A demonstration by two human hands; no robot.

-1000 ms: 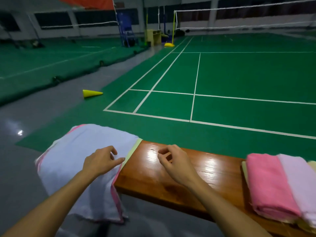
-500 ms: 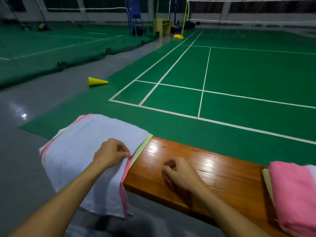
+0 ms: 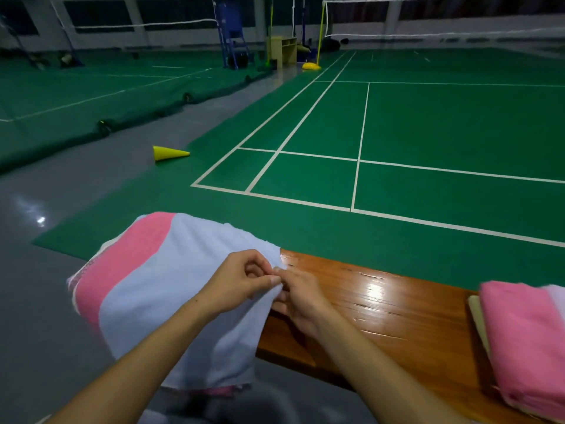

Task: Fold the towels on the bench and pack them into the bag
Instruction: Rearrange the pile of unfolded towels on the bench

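Observation:
A pale blue towel (image 3: 171, 289) lies over the left end of the wooden bench (image 3: 391, 313), draped on top of a pink towel (image 3: 122, 270) whose edge shows to its left. My left hand (image 3: 241, 280) pinches the blue towel's right edge between thumb and fingers and lifts it. My right hand (image 3: 301, 298) meets it there, fingers curled onto the same edge. At the bench's right end sits a pile of folded towels (image 3: 526, 338), pink on top with a paler one beside it. No bag is in view.
Beyond the bench lies a green badminton court (image 3: 428, 133) with white lines. A yellow cone (image 3: 169, 153) lies on its side at the left. Grey floor (image 3: 46, 301) runs to the left and below the bench. Nets and a blue umpire chair (image 3: 232, 47) stand far back.
My left hand closed on the blue towel's right edge and lifted it, uncovering pink towel at the left. My right hand left the bare bench and moved left onto the same edge.

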